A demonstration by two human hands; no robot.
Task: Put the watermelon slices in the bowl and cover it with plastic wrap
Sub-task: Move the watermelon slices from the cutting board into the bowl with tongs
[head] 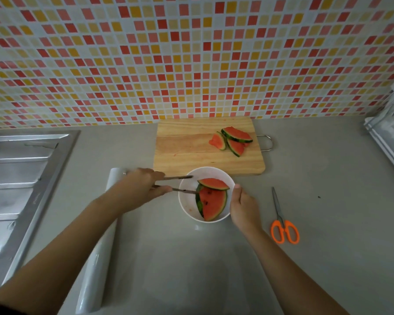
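A white bowl [187,205] stands on the grey counter and holds two watermelon slices [212,201]. My left hand [146,183] grips metal tongs [180,184] whose tips are spread over the bowl's left rim, holding nothing. My right hand [243,208] holds the bowl's right side, thumb at the rim. Three more slices [234,140] lie on a wooden cutting board [191,153] behind the bowl. A roll of plastic wrap [98,258] lies along the counter under my left forearm.
Orange-handled scissors [282,223] lie to the right of the bowl. A steel sink drainboard [16,178] fills the left side. A dish rack [389,133] stands at the far right. A tiled wall backs the counter.
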